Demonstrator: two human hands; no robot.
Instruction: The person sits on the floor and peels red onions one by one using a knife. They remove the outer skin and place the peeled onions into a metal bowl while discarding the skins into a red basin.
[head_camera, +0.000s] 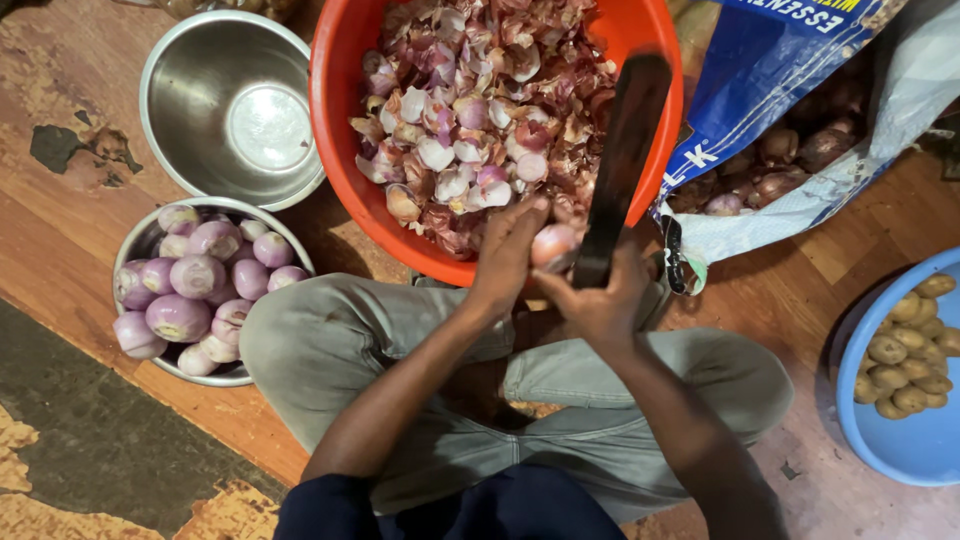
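Pale pink half-peeled onion (555, 245) in left hand (508, 255) fingers, dark knife (620, 165) gripped in right hand (600, 300).

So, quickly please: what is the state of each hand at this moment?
Left hand: closed on the onion, over the orange basin.
Right hand: closed on the handle of the large dark knife.

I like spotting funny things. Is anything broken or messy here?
Yes, the floor looks damaged: its brown coating has peeled away in dark patches at the left, beside the empty steel bowl. The onion skins are not spilled; they lie inside the orange tub.
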